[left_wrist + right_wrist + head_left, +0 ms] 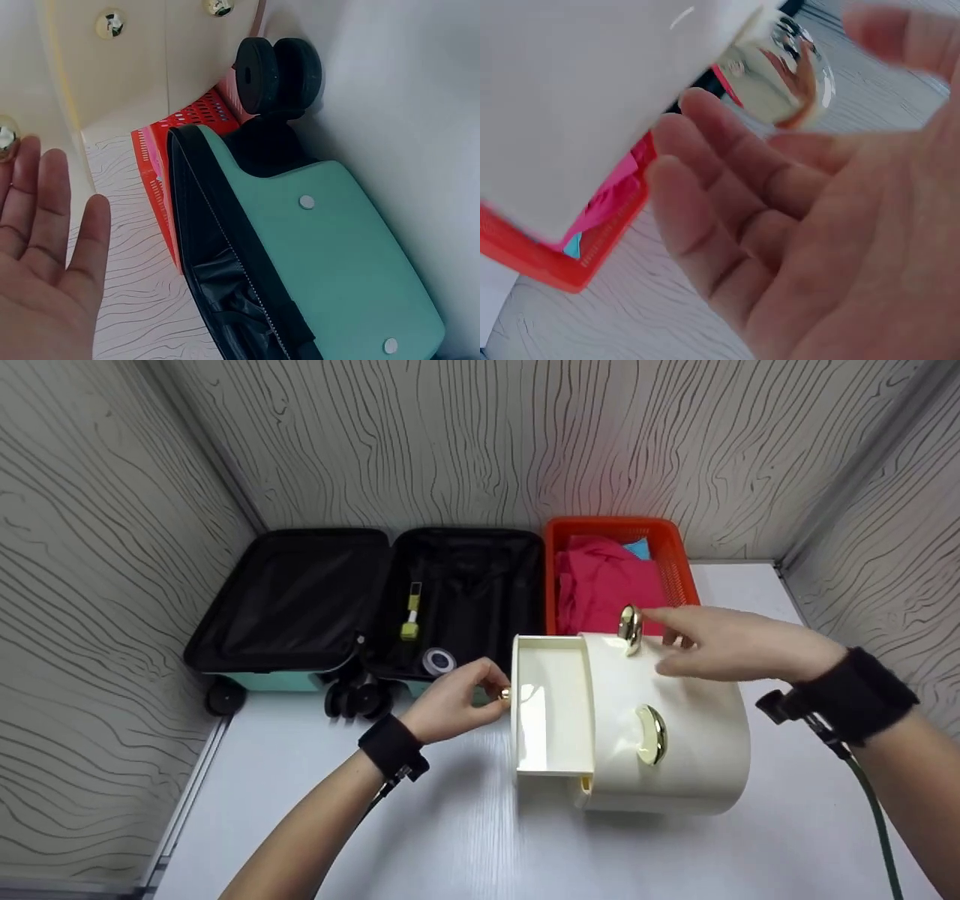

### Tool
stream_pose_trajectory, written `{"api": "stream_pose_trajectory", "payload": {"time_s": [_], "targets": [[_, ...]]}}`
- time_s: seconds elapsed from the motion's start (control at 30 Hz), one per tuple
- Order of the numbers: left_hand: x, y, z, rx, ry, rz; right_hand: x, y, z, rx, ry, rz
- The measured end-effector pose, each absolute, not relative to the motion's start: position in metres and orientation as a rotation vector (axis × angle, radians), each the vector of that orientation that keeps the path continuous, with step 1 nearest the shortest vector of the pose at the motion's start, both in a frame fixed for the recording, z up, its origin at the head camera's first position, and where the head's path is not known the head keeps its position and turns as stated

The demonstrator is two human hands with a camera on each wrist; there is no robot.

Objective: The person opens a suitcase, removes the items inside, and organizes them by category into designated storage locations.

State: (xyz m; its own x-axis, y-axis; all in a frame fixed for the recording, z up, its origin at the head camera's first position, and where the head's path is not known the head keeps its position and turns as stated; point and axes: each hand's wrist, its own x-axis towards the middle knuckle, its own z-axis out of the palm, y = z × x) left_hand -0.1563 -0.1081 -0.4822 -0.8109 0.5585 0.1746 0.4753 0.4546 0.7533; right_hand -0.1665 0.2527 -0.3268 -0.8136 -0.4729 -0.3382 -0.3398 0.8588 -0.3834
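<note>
A cream cabinet (697, 750) with a rounded body stands on the table, its drawer (553, 705) pulled out to the left. My left hand (454, 701) pinches the small gold knob (505, 694) on the drawer front between thumb and index finger. In the left wrist view the fingers of that hand lie by the knob (6, 139). My right hand (727, 643) is at the cabinet's far side, fingers loosely bent, index fingertip by a gold handle-like fitting (631, 628). A second curved gold fitting (652, 735) sits nearer. Inside the drawer no contents show.
Behind lies an open black-lined suitcase (289, 600) with a mint shell and black wheels. In its right half are a yellow-green strap-like item (412, 615) and a round white-rimmed disc (439, 661). An orange basket (553, 577) holds pink cloth (611, 585) and something blue.
</note>
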Motion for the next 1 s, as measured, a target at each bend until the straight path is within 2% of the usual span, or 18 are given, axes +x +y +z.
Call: {"api": "stream_pose_trajectory", "payload": {"time_s": [0.17,0.53,0.77,1.0], "targets": [[-0.156,-0.110,-0.483,0.913,2.576,1.325,-0.151,0.263,-0.336,-0.736,2.545,-0.356],[-0.165,-0.124,-0.487,0.842,2.539,1.338,-0.143,0.265,-0.347,-0.765,2.555,-0.332],[-0.208,-0.152,-0.483,0.511,2.784,1.169,-0.142,0.267,-0.347,-0.782,2.580,-0.320],[-0.249,-0.154,-0.492,0.390,2.735,0.566,-0.140,0.271,-0.347,-0.767,2.582,-0.322]]}}
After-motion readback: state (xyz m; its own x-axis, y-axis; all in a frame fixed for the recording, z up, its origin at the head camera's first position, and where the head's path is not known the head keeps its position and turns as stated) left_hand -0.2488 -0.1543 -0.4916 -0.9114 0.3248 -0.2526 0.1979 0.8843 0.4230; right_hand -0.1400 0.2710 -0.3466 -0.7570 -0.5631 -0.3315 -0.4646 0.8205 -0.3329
